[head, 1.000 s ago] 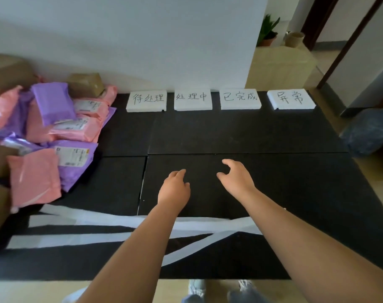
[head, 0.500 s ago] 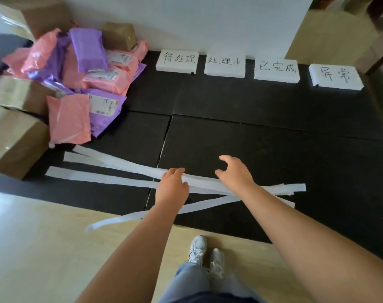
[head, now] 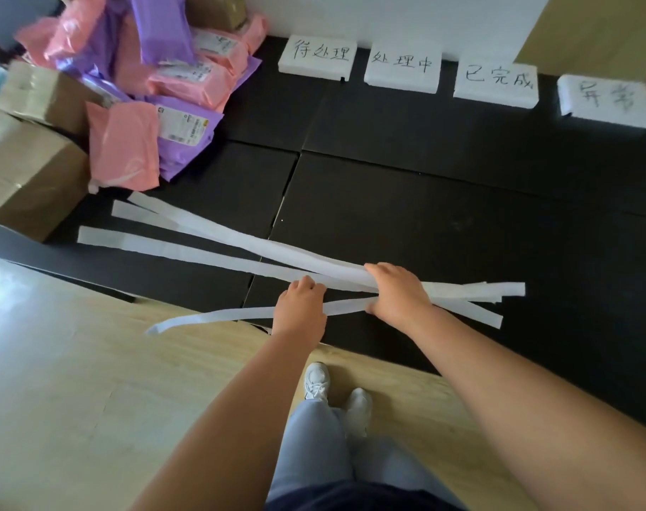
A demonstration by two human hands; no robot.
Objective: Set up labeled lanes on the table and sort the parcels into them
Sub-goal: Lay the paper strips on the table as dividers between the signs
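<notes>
Black matte panels covered the bench, which stood against a white wall, with pale wood flooring beneath my feet. I saw several long white paper strips fanned across the near part of the bench, converging toward its front edge. My right hand lay on the bundle where the strips crossed, its fingers curled over the uppermost strips and the thumb tucked under a lower one, so it grasped them. My left hand sat just beside it, its fingers bent down onto the strips at the knuckles; I could not tell whether they pinched anything. One thin strip trailed off the bench edge to the left.

Four white foam label blocks with handwritten characters stood in a row along the far edge, well apart from my hands. At the far left lay a heap of pink and purple plastic mailer parcels, piled against brown cardboard boxes.
</notes>
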